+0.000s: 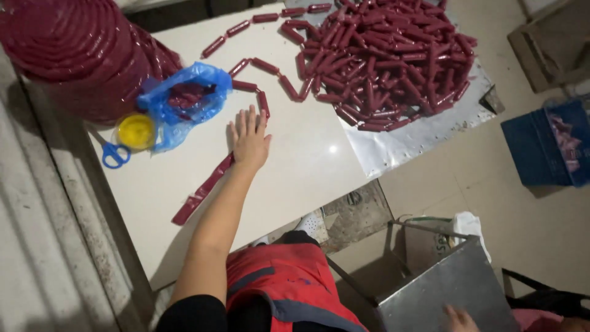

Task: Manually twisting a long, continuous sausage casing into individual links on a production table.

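I note the sausage chain (203,190) lying across the counter (295,166), its near end flat and unfilled. My left hand (249,138) rests on it, fingers spread, gripping nothing. A large pile (387,58) (finished links, I judge) sits beyond. My right hand (460,320) touches a steel box (448,289), state unclear.

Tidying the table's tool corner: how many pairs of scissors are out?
1: blue-handled scissors on the white table, beside the yellow lid, left of the flat left hand. Others may be hidden.
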